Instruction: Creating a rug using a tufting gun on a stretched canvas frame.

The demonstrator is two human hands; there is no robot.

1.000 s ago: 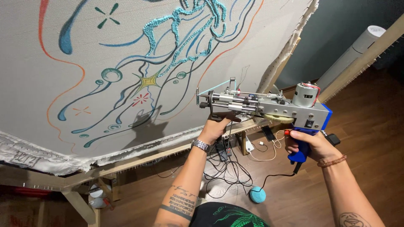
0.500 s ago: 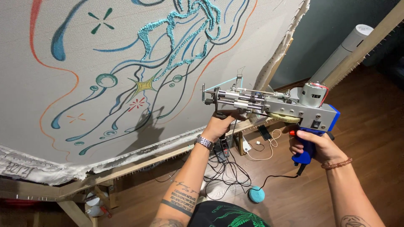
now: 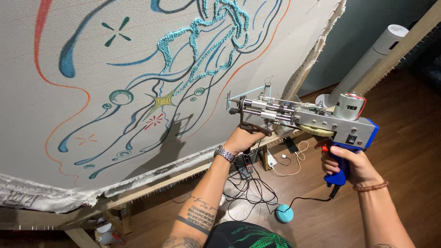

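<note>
A person holds a tufting gun (image 3: 303, 120) in both hands in front of a large stretched cloth (image 3: 92, 92), seen from the head camera looking down. The left hand (image 3: 241, 139) is wrapped around the dark front handle under the gun's nose, fingers closed on it; a metal watch (image 3: 224, 154) sits on that wrist. The right hand (image 3: 350, 165) is closed around the blue rear grip, with a bead bracelet (image 3: 370, 187) on the wrist. The gun lies roughly level, its needle end pointing left toward the cloth but clear of it, and its shadow falls on the weave just beside the nose. A turquoise thread runs to the wire guide on top of the gun.

The cloth carries drawn lines in blue, orange and green, a yellow star and a red burst; a band of turquoise tufting (image 3: 202, 41) is raised along the upper lines. The cloth's frayed lower edge hangs over a wooden frame (image 3: 151, 186). Below, on the wooden floor (image 3: 404, 138), lie tangled black cables (image 3: 250, 193), and a turquoise yarn ball (image 3: 284, 213) sits near them. A white cylinder (image 3: 367, 59) leans at upper right.
</note>
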